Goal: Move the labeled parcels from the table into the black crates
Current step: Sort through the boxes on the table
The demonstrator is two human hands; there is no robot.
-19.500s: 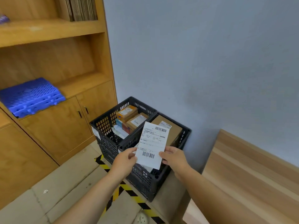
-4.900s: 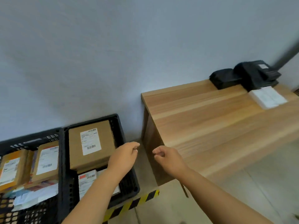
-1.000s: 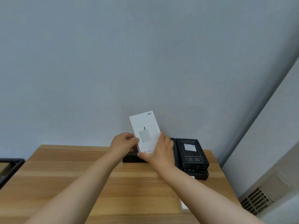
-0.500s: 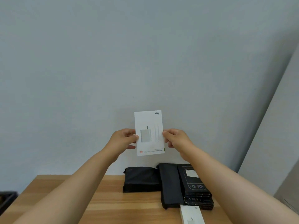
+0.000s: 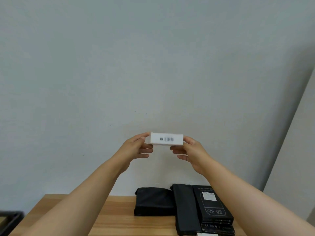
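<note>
White box [image 5: 166,139] between both hands' fingers [image 5: 142,136]

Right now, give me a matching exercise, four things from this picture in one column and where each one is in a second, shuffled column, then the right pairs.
Things
1. white box
2. black pouch
3. black printed box
4. black crate

Places
A. at the left edge of the picture, beside the table
B. on a stack at the table's right end
C. held up between the left hand and the right hand
D. lying on the table, left of the stack

Pairs: 1-C, 2-D, 3-B, 4-A
</note>
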